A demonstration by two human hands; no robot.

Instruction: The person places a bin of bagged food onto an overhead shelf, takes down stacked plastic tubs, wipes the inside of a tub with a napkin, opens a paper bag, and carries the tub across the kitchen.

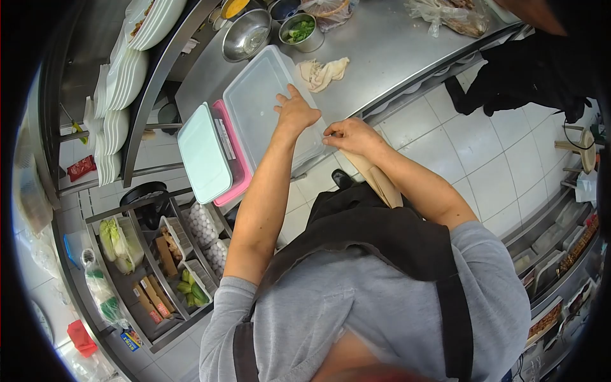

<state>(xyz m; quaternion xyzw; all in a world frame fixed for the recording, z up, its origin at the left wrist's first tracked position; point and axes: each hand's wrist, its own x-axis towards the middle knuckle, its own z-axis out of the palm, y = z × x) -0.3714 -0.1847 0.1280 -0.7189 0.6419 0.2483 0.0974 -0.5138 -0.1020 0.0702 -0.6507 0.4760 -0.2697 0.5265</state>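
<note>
My left hand (296, 116) is over the near part of a large translucent plastic container (254, 95), its fingers spread. I cannot tell whether they touch its surface. At the container's right corner is my right hand (356, 135), thumb and fingers pinched together. What lies between those fingertips is hidden. A flat brown piece (372, 178), like folded cardboard or paper, extends beneath my right wrist toward the apron. Left of the container sits a pink tub (238, 169) beside a pale green lid (205, 153). A crumpled cream cloth (323, 74) lies just beyond.
The steel counter (375, 57) holds a metal bowl (247, 35), a pot of chopped greens (301, 32) and bagged food (449, 16). Stacked white plates (127, 79) stand left. Below is a rack of vegetables and eggs (203, 226). Another person in black (534, 73) stands right.
</note>
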